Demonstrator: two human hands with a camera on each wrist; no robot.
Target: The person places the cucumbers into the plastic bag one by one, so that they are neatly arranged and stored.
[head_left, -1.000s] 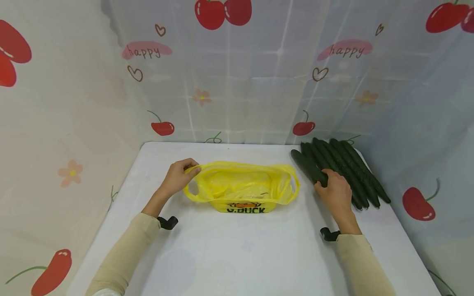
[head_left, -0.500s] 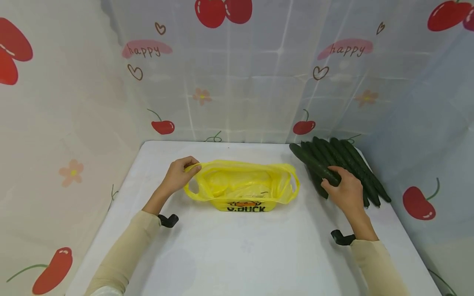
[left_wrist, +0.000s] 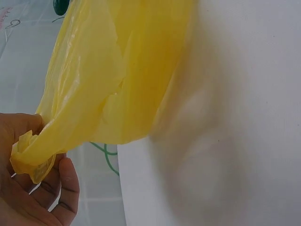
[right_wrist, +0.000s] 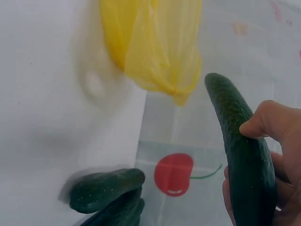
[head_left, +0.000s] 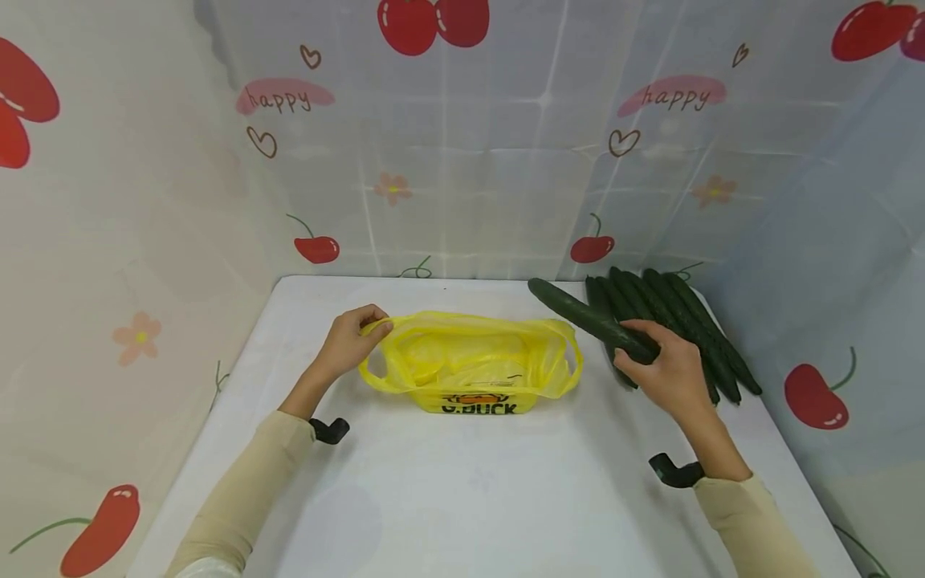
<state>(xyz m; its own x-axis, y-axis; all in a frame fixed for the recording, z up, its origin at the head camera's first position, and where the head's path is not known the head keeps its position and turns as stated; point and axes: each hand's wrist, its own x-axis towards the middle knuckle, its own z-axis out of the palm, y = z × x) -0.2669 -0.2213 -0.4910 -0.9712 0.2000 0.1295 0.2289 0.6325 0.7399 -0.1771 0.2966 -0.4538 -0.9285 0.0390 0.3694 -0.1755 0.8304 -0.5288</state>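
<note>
Just apart: cucumber (head_left: 588, 318), bag rim (head_left: 470, 322) (agape).

It's a screened-off nook around a white table (head_left: 433, 498); whether in a home or a studio, I can't tell. Curtains (head_left: 491, 193) printed with cherries (head_left: 316, 250), hearts (head_left: 625, 144) and "happy" (head_left: 285, 97) hang on three sides.

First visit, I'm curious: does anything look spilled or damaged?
Nothing stands out: the left hand holds an open yellow plastic bag, the right hand grips a long green cucumber, and similar cucumbers lie together on the white table.
</note>
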